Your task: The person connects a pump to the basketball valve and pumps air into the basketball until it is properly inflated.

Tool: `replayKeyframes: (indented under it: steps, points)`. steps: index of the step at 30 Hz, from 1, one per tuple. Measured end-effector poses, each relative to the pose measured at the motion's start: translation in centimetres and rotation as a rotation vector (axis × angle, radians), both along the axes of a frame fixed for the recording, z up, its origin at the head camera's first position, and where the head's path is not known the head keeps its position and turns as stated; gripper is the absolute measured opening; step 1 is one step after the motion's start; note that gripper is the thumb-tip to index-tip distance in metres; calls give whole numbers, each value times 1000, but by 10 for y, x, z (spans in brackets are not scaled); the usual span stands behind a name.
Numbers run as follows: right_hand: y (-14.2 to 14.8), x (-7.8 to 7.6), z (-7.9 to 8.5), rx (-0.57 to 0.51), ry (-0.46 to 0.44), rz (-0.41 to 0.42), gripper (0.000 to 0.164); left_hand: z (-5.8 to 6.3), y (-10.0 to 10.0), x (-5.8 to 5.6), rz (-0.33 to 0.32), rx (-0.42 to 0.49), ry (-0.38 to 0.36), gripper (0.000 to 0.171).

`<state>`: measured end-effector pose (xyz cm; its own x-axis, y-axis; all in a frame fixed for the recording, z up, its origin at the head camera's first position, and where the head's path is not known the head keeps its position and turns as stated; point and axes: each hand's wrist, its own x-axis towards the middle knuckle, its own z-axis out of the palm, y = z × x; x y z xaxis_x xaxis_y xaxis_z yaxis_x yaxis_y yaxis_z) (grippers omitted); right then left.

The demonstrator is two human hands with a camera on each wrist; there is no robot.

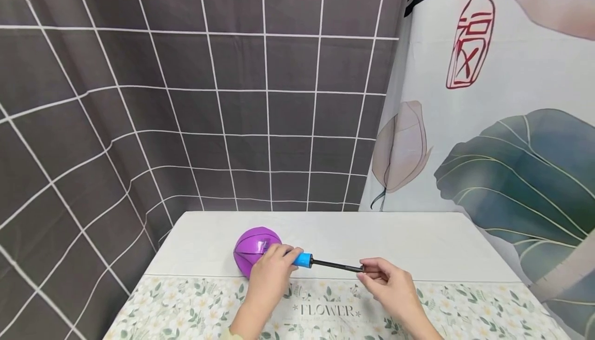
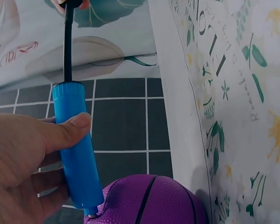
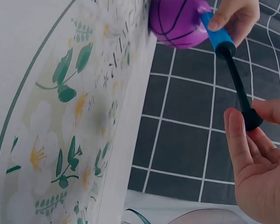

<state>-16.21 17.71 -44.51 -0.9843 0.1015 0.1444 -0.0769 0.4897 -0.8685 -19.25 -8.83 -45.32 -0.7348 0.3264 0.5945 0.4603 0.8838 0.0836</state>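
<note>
Left hand (image 1: pixel 271 273) round pump (image 2: pixel 79 163) beside ball (image 1: pixel 253 250)

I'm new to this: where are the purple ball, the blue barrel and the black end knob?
Purple ball (image 1: pixel 251 248): head view, on its exposed left side.
Blue barrel (image 2: pixel 78 154): left wrist view, near the middle of its length.
Black end knob (image 3: pixel 253 120): right wrist view, on its side.

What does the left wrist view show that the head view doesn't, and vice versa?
Only the left wrist view: the barrel's end at the ball, which the left hand hides from the head camera.

Only the head view: most of the right hand, cut down to a few fingers in the other view, and both far corners of the table.

Both: the left hand holding the blue barrel, the black rod and part of the purple ball.
</note>
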Motion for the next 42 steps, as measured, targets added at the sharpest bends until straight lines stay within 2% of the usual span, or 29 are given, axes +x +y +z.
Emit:
replayKeyframes:
  steps: [5, 11, 17, 25, 28, 34, 42]
  points:
    - [1, 0, 0, 3, 0, -6, 23, 3, 1, 2, -2, -50, 13, 42]
    - [-7, 0, -6, 28, 34, 6, 22, -2, 7, 4, 16, -132, 27, 43]
    - [-24, -1, -11, 19, 32, 29, 20, -4, 18, 8, -10, -162, 18, 44]
    - [-43, -4, -14, 45, 31, 111, 24, -7, 33, 13, -43, -204, 20, 41]
    - [-44, -4, -14, 47, 23, 126, 24, -8, 33, 12, -47, -182, 13, 40]
    - [-38, -2, -12, 9, -2, 121, 24, -7, 22, 9, -64, -83, -13, 39]
    - [-13, 2, -8, -9, -39, 49, 25, -6, 1, 1, -35, -27, -40, 40]
